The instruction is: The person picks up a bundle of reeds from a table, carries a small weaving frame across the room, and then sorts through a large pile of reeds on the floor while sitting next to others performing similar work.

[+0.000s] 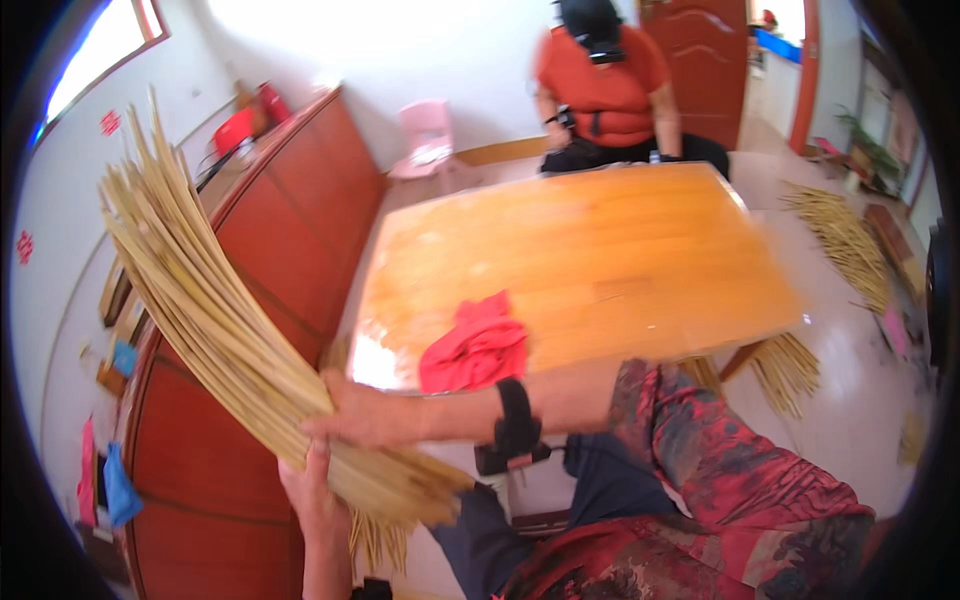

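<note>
A long bundle of pale straw-coloured stalks (pixel 215 300) slants from the upper left down across my lap, its lower end blurred. My right hand (pixel 355 405) grips it around the middle, my forearm crossing in front of the table (pixel 640 250). Just below, my left hand (pixel 310 480) holds the same bundle with its thumb against the stalks. A crumpled red cloth (pixel 470 350) lies on the near left part of the wooden tabletop, close to my right forearm.
Red-brown cabinets (pixel 280 200) line the left wall. A person (pixel 600 90) in a red top sits across the table, near a pink chair (pixel 425 135). More stalks lie on the floor at the right (pixel 840 240) and under the table's near right corner (pixel 780 370).
</note>
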`<act>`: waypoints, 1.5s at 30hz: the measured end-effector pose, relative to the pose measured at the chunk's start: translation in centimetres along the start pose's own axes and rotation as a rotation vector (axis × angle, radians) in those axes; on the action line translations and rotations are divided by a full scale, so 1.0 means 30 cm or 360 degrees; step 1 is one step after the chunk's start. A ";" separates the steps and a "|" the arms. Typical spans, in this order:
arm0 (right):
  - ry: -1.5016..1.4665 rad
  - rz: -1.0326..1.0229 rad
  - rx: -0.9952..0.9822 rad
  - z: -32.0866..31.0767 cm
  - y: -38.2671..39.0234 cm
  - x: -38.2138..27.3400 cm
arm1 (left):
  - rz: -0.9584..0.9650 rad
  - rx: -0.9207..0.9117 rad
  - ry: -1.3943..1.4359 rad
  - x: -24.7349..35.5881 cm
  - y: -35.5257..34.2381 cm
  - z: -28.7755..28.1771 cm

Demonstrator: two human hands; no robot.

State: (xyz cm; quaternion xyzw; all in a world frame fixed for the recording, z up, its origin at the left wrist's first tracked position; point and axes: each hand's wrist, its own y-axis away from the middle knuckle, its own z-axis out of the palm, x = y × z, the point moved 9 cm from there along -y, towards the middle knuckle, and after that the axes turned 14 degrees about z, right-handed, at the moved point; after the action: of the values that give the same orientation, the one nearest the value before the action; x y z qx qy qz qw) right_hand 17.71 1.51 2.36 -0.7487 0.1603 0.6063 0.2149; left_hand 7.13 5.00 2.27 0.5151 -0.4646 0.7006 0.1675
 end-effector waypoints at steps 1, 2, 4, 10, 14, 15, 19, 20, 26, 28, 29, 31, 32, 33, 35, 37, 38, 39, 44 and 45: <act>0.0024 -0.0006 0.0092 -0.053 -0.007 -0.026 | 0.0077 -0.0017 0.0179 -0.027 -0.073 0.050; -0.0043 -0.0063 0.0152 -0.160 -0.012 -0.050 | 0.0147 -0.0031 0.0362 -0.054 -0.146 0.107; 0.0297 0.0217 0.0196 -0.407 0.194 0.053 | -0.0025 0.0053 0.0673 -0.210 -0.028 0.409; 0.1274 0.0532 0.0457 -0.937 0.333 0.134 | -0.0365 -0.0093 0.1515 -0.476 -0.097 1.070; 0.1200 0.0622 0.0325 -1.059 0.444 0.298 | -0.0658 -0.0039 0.1808 -0.622 0.062 1.330; 0.1205 0.0799 0.0317 -1.098 0.467 0.382 | -0.0759 -0.0058 0.1808 -0.677 0.102 1.373; 0.1148 0.1212 0.0266 -1.183 0.570 0.626 | -0.0969 -0.0008 0.1845 -0.831 0.243 1.482; 0.1138 0.1220 0.0259 -1.192 0.589 0.657 | -0.0981 -0.0001 0.1838 -0.845 0.263 1.496; 0.0831 0.1259 0.0157 -1.220 0.604 0.760 | -0.1114 0.0187 0.1820 -0.910 0.304 1.536; 0.0981 0.1379 0.0113 -1.229 0.615 0.772 | -0.1155 0.0221 0.1882 -0.912 0.314 1.551; 0.0982 0.1387 0.0114 -1.236 0.618 0.780 | -0.1162 0.0221 0.1887 -0.913 0.315 1.556; 0.1153 0.1277 0.0136 -1.245 0.611 0.781 | -0.1222 0.0209 0.1884 -0.923 0.329 1.564; 0.1151 0.1285 0.0136 -1.249 0.616 0.790 | -0.1230 0.0210 0.1884 -0.926 0.332 1.568; 0.1184 0.1277 0.0121 -1.245 0.612 0.798 | -0.1233 0.0213 0.1872 -0.935 0.334 1.564; 0.1210 0.1269 0.0096 -1.236 0.606 0.814 | -0.1239 0.0227 0.1851 -0.955 0.338 1.555; 0.1128 0.1241 0.0071 -1.231 0.606 0.812 | -0.1205 0.0191 0.1880 -0.950 0.333 1.562; 0.1100 0.1232 0.0062 -1.228 0.606 0.813 | -0.1209 0.0192 0.1881 -0.951 0.335 1.564; 0.1080 0.1261 0.0042 -1.229 0.607 0.820 | -0.1225 0.0197 0.1885 -0.952 0.336 1.567; 0.1054 0.1294 0.0028 -1.234 0.617 0.841 | -0.1198 0.0180 0.1921 -0.951 0.338 1.570; 0.1030 0.1358 0.0024 -1.228 0.619 0.835 | -0.1222 0.0184 0.1932 -0.953 0.339 1.569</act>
State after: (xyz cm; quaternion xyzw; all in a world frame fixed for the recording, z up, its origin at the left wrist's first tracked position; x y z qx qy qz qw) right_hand 44.67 -32.91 -18.10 -0.7641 0.5128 0.3769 -0.1058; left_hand 38.34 -32.00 -25.92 0.1700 -0.0380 0.7785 0.6030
